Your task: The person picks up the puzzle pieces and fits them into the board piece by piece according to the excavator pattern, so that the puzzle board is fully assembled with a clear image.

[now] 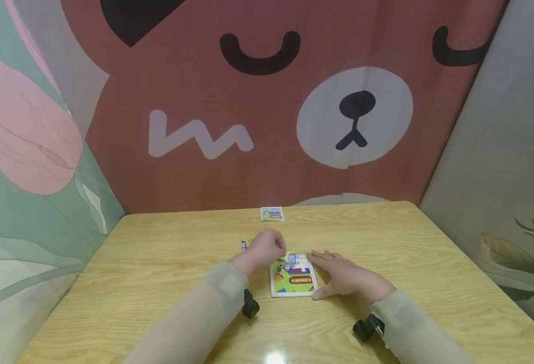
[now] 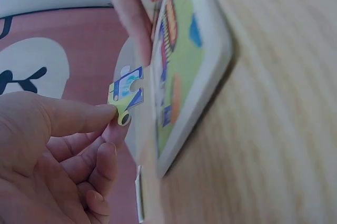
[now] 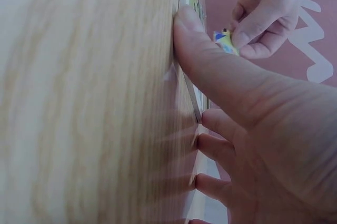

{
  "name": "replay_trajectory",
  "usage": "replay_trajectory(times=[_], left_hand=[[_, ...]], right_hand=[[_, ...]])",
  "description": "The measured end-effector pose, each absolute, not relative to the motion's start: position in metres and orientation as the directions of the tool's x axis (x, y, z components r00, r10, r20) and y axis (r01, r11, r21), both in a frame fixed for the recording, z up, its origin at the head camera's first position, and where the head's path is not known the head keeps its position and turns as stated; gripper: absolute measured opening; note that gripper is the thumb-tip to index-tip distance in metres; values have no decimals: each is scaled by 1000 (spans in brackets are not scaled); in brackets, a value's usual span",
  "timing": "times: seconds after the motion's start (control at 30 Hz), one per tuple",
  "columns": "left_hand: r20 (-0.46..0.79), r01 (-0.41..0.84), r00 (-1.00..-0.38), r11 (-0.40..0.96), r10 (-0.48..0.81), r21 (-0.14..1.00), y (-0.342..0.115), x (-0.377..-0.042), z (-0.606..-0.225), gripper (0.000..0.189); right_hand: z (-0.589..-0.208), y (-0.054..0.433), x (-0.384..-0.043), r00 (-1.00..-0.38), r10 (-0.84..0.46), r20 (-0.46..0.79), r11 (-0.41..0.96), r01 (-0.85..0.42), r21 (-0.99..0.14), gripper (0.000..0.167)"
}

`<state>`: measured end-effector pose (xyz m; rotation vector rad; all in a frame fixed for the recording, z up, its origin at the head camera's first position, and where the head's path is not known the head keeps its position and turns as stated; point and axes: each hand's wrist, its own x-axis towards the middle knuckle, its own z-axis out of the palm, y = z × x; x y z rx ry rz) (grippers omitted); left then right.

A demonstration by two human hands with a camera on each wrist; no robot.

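My left hand point(image 1: 265, 247) pinches a jigsaw piece point(image 2: 126, 89) between thumb and forefinger, its other fingers loosely curled. The piece, blue, white and yellow-green with a notch on one side, is raised over the upper part of a square puzzle board point(image 1: 294, 293). That board has a pale frame and a green picture with a red and orange tracked vehicle. Along its right edge rests my right hand point(image 1: 344, 275), thumb at the near corner and fingers spread by the far corner. In the right wrist view the thumb point(image 3: 192, 29) lies against the frame's side.
Beyond the left hand another puzzle piece point(image 1: 244, 244) lies on the wooden table point(image 1: 167, 263), partly hidden by that hand. A small picture card point(image 1: 272, 214) with a similar design lies near the table's back edge. Behind stands a curtain point(image 1: 276, 182) with a bear face.
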<state>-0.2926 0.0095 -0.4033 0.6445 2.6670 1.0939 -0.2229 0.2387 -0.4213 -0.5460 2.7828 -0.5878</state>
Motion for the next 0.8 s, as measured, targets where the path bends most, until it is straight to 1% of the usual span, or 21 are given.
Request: replay_trajectory(times=[0.33,0.63,0.8], left_hand=[[-46,305,-888,662,457,684,14,-290,-412,5],[-36,316,-892,676,451,666,15,-289,-416,5],[-36,315,-903,717,428,622,17,-287,-416,13]], right_hand=[[-420,238,-222,-900,-401,-167,849,-298,-436,99],[-420,239,-220,-895,-419,-156,838,-315,-445,100],[-419,238,-220,-894,-420,-158,835,-313,-452,100]])
